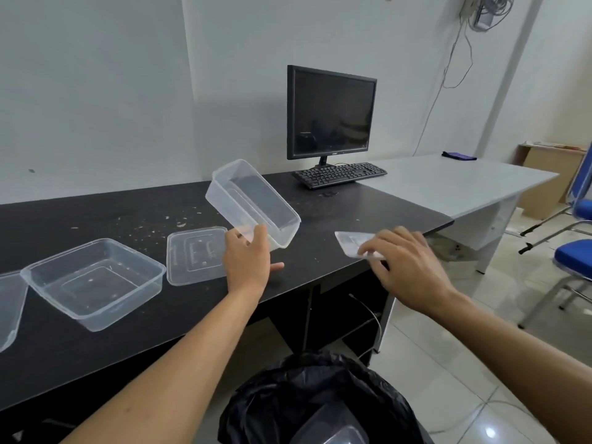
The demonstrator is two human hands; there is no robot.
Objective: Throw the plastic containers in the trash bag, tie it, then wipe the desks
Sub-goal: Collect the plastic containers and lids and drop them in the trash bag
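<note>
My left hand (248, 257) grips the near rim of a clear plastic container (253, 200) and holds it tilted above the black desk (128, 341). My right hand (405, 265) pinches a clear lid (354, 241) near the desk's front right corner. Another clear container (96, 283) sits upright on the desk at left, with a flat lid (195, 254) beside it. A further container (9, 302) is cut off by the left edge. Below me, the black trash bag (307, 398) stands open with a clear container (333, 434) inside.
A monitor (331, 112) and keyboard (339, 174) stand at the desk's back right. Crumbs are scattered over the black top. A grey desk (455, 184) adjoins on the right, with a dark cloth (458, 156) on it. Blue chairs (576, 251) stand at far right.
</note>
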